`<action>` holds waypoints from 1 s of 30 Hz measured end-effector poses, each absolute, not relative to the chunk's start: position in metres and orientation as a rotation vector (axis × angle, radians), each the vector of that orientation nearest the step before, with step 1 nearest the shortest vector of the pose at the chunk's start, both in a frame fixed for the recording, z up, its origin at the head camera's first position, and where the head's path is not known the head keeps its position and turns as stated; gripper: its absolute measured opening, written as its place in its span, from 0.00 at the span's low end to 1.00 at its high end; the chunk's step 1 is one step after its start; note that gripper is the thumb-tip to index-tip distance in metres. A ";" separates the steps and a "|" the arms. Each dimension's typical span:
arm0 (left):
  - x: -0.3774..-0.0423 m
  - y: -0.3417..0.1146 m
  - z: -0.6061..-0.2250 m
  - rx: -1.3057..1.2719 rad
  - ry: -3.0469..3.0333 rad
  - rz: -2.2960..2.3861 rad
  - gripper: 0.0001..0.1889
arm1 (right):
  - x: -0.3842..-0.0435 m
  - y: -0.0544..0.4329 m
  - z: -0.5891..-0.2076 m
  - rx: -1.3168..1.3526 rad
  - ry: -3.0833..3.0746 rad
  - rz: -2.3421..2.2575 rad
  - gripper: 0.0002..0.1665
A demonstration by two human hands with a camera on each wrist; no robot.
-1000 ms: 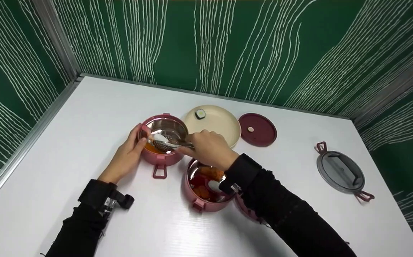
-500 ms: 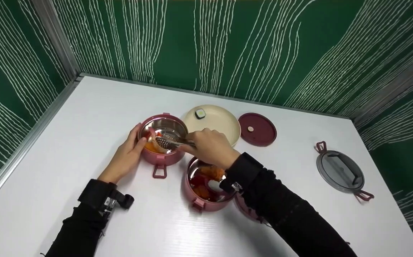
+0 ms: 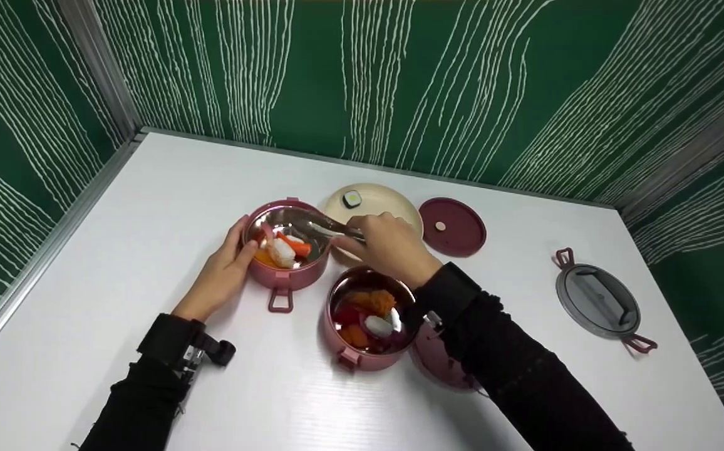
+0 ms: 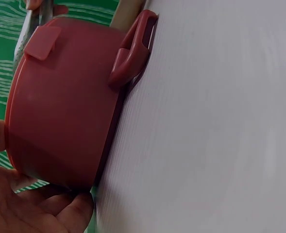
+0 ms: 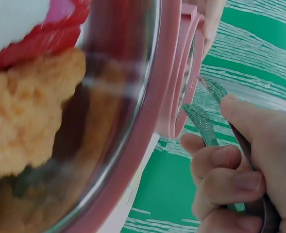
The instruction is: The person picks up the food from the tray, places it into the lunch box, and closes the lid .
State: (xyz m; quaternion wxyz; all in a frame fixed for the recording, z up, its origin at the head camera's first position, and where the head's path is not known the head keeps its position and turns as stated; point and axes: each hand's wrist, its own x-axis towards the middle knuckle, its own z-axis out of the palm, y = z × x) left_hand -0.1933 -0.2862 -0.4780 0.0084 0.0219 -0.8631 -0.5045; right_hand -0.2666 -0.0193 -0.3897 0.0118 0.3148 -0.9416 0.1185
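Observation:
My left hand (image 3: 221,272) grips the left side of a pink pot (image 3: 299,280), thumb at the rim and fingers along the outer wall, as the left wrist view shows. Inside lie a white rice-like piece (image 3: 283,252), an orange-red stick (image 3: 296,245) and a yellow-orange piece (image 3: 265,257). My right hand (image 3: 393,247) holds metal tongs (image 5: 201,121) with perforated tips. Their tips stand apart over the pot's right rim, with no food seen between them. Below my right wrist stands a second pink pot (image 3: 346,351) holding fried-looking, red and white food pieces.
Behind the pots lies a cream plate (image 3: 393,203) with one sushi roll (image 3: 351,199). Beside it is a dark red lid (image 3: 462,232). Farther right rests a grey lid (image 3: 597,300) with red handles. A pink round thing (image 3: 440,360) is partly under my right sleeve.
A white piece, between the tongs one second ago, now lies in the left pot. The tongs have lifted and moved right with my right hand. My left hand has stayed put.

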 end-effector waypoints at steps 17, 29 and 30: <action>-0.193 -0.287 -0.478 0.071 -2.688 -1.602 0.31 | -0.291 0.009 -0.400 0.776 -2.894 0.384 0.26; -0.194 -0.287 -0.479 0.085 -2.689 -1.628 0.31 | -0.314 0.027 -0.402 0.639 -3.010 0.280 0.28; -0.194 -0.287 -0.479 0.086 -2.690 -1.627 0.31 | -0.316 0.029 -0.402 0.630 -3.019 0.274 0.28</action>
